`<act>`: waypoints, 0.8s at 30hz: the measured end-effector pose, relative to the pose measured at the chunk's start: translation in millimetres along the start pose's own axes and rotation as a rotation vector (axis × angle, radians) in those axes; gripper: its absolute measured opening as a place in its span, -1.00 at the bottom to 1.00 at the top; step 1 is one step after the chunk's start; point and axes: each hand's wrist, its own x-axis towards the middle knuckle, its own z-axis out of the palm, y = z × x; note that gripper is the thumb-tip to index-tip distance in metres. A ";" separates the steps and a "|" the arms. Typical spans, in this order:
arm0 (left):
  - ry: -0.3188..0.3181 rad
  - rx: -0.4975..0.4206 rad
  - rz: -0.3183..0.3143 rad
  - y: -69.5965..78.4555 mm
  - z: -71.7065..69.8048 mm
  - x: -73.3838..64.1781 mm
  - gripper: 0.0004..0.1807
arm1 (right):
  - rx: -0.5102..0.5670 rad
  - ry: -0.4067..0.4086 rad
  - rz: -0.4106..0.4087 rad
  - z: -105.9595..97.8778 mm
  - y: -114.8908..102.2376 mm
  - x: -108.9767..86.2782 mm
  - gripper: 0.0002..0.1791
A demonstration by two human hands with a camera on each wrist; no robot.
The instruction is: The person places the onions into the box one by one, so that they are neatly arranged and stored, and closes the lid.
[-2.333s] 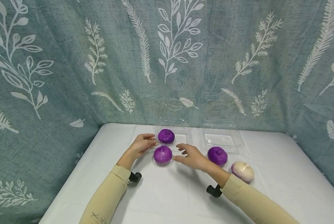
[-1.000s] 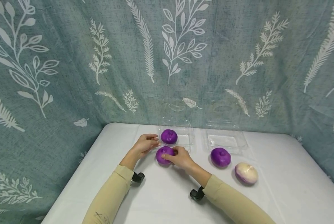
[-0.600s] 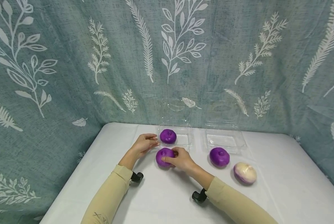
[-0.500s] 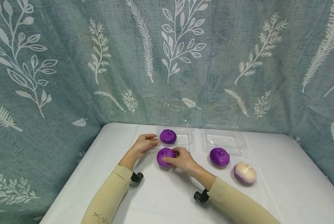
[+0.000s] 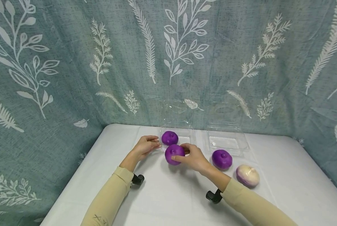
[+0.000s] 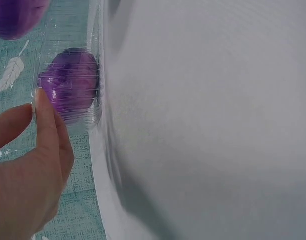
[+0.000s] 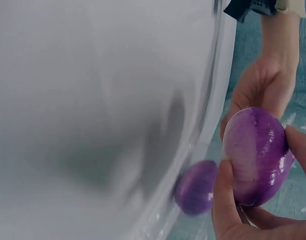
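Note:
My right hand (image 5: 195,158) grips a purple turnip (image 5: 174,153), thumb on the near side and fingers round the far side. It is held above the table, its shadow below; the right wrist view shows this turnip (image 7: 257,157) with a paler underside. My left hand (image 5: 144,147) is at the left side of an open clear plastic container (image 5: 193,141). In the left wrist view, thumb and fingertips pinch the container's edge. Inside its left half sits another purple turnip (image 5: 169,138), seen through the ribbed wall in that view.
A second open clear container (image 5: 227,142) stands to the right. In front of it lie a purple turnip (image 5: 221,159) and a cream-and-purple one (image 5: 247,175) on the white table (image 5: 163,201). A leaf-patterned curtain (image 5: 168,62) hangs behind, against the raised lids.
My right hand has closed round the near turnip and lifted it off the table, up and slightly right. The left hand has stayed at the container.

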 end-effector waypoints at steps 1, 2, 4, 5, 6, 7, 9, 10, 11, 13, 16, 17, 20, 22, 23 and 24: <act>0.000 -0.001 -0.002 -0.2 -0.2 0.1 -0.46 | -0.011 0.004 -0.012 -3.1 0.4 0.9 -0.26; 0.000 -0.003 -0.005 -0.3 -0.3 0.1 -0.46 | -0.017 0.008 -0.021 -6.5 0.7 2.0 -0.26; -0.002 -0.006 -0.008 -0.3 -0.8 0.1 -0.47 | -0.032 0.017 -0.037 -13.7 2.0 5.1 -0.27; -0.003 -0.006 -0.007 -0.3 -1.0 0.2 -0.47 | -0.042 0.021 -0.045 -17.6 2.8 7.0 -0.27; -0.004 -0.006 -0.007 -0.4 -1.4 0.2 -0.47 | -0.050 0.027 -0.049 -21.6 3.6 9.2 -0.27; -0.004 -0.006 -0.007 -0.5 -1.8 0.2 -0.47 | -0.061 0.033 -0.050 -25.9 4.2 11.2 -0.27; -0.006 -0.004 -0.006 -0.5 -2.2 0.2 -0.47 | -0.066 0.042 -0.051 -34.3 5.1 15.1 -0.24; -0.007 -0.001 -0.007 -0.6 -2.5 0.1 -0.47 | -0.072 0.047 -0.052 -38.5 5.5 17.2 -0.23; -0.008 0.000 -0.008 -0.5 -2.7 0.0 -0.47 | -0.077 0.049 -0.052 -42.5 5.5 19.4 -0.22; -0.006 0.004 -0.010 -0.6 -2.8 0.0 -0.46 | -0.084 0.051 -0.057 -49.9 5.3 23.3 -0.21; -0.006 0.006 -0.005 -0.7 -2.8 0.1 -0.47 | -0.106 0.057 -0.067 -57.7 5.5 29.9 -0.21; -0.003 0.005 -0.004 -0.9 -2.8 0.5 -0.47 | -0.113 0.059 -0.067 -59.4 5.9 32.3 -0.21; 0.000 0.002 -0.001 -1.4 -2.8 1.0 -0.47 | -0.135 0.065 -0.064 -62.1 8.3 39.9 -0.23; 0.002 0.001 -0.005 -1.5 -2.6 1.3 -0.48 | -0.152 0.065 -0.062 -62.9 11.1 45.6 -0.26; 0.003 0.000 -0.006 -1.5 -2.5 1.2 -0.48 | -0.159 0.065 -0.062 -63.2 12.5 48.2 -0.28; 0.003 0.001 -0.006 -1.5 -2.4 1.3 -0.48 | -0.168 0.066 -0.063 -63.4 13.8 50.7 -0.29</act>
